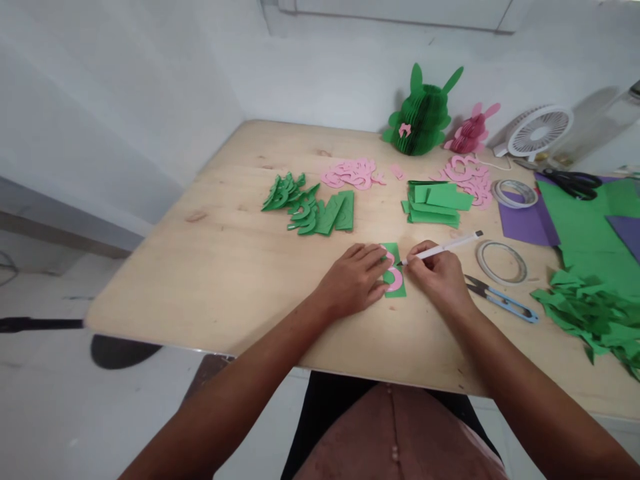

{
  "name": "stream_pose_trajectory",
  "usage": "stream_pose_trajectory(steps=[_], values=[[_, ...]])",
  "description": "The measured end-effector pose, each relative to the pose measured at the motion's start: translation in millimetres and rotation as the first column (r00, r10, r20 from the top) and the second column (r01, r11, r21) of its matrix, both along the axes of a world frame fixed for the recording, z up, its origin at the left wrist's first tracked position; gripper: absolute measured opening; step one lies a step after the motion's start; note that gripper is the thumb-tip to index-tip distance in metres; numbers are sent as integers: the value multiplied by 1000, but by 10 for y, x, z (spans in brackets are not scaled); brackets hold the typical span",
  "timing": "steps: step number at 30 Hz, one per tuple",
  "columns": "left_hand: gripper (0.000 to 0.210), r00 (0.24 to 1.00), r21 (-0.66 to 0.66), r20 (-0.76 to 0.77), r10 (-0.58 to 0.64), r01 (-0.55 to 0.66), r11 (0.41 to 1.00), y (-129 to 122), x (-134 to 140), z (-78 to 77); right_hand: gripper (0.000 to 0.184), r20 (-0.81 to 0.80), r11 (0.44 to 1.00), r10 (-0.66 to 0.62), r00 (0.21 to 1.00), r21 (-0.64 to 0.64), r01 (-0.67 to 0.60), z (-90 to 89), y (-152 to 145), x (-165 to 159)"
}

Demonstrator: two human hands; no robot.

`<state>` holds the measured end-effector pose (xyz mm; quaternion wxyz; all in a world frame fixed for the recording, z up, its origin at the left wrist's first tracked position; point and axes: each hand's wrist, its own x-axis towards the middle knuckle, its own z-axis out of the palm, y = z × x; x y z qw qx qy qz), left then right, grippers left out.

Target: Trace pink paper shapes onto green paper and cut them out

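Note:
My left hand [354, 279] lies with its fingers stretched out, pressing a pink paper cutout [396, 280] down onto a small green paper rectangle [396, 251]. The fingers cover the cutout's left side; what shows looks like a number 3. My right hand [436, 275] is closed around a white pen [446, 247]. The pen's dark tip sits at the cutout's right edge, on or just over the green paper; I cannot tell whether it touches. Beside my right hand lie blue thread snips [507, 303] and a roll of tape [501, 263].
Green cutouts [305, 212], pink cutouts [354, 173] and stacked green strips [435, 202] lie farther back. Green and pink paper bunnies [425, 120] stand by the wall near a white fan [539, 131]. At right are black scissors [575, 181], purple paper [527, 221] and green scraps [590, 313].

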<state>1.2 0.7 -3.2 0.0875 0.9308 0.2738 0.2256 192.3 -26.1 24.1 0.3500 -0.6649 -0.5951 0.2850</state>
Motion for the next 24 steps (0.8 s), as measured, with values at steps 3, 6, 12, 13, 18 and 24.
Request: stream_pose_trajectory(steps=[3,6,12,13,18,24], values=[[36,1000,-1,3,-7,7,1000,3,0,0,15,-129,1000,-6,992,-14,4,-32,-6,-4],[37,1000,6,2,-11,11,1000,8,-1,-8,21,-261,1000,26,965,-4,-28,-25,-15,-25],[39,1000,7,-9,-7,7,1000,5,0,-14,25,-258,989,148,955,14,-149,61,-88,1],[38,1000,9,-9,-5,6,1000,3,0,-12,25,-212,985,167,963,7,-170,73,-115,10],[36,1000,17,-16,-3,4,1000,-1,0,-10,25,100,957,285,953,18,-288,71,-262,12],[38,1000,21,-15,1,0,1000,-2,2,-22,23,202,923,266,942,229,-310,-57,-328,-9]])
